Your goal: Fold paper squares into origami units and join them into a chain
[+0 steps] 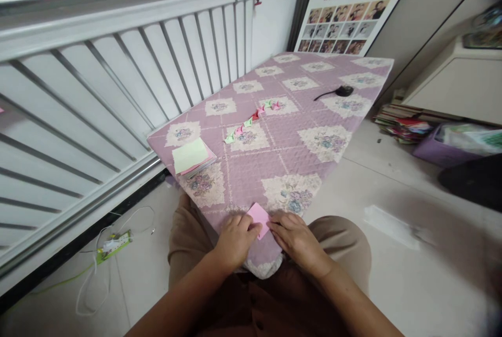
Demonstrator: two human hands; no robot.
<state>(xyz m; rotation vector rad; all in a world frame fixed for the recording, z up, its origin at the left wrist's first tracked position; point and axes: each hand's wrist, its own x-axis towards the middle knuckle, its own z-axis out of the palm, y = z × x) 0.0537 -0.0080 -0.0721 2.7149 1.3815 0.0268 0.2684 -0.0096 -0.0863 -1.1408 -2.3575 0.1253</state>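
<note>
A small square of pink paper [258, 216] lies at the near corner of the cloth-covered table, one corner pointing away from me. My left hand [237, 235] grips its left side, thumb on top and fingers curled. At the right corner, the fingers of my right hand [292, 235] are pressed together on the paper; the fingertips' undersides are hidden. Farther off, small folded paper pieces [248, 122] in green, pink and red stand in a slanting row. A stack of coloured paper sheets [191, 156], pale green on top, rests at the table's left edge.
A black object with a thin tail [344, 91] lies on the far right of the floral tablecloth [274, 159]. A white radiator [157, 70] runs along the left. On the floor are a power strip [113, 246] with cables and a purple bin [443, 151].
</note>
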